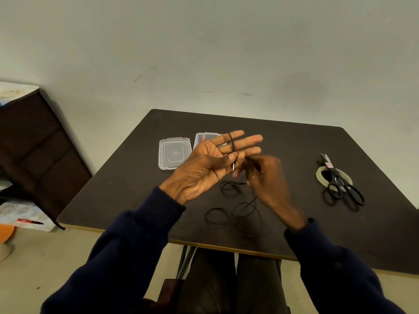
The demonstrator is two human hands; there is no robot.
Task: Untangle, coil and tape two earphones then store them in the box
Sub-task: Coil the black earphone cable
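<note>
One thin black earphone cable [231, 142], mid-coil.
Spread left fingers [247, 139], thumb pinning, carried it; right fingers [252, 165] pinched it; next needed more wraps.

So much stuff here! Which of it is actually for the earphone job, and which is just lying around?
For the job: cable, looped round the left hand fingers and held by the right hand; box; lid; tape; scissors.

Lying about: dark cabinet; red item; orange object.
</note>
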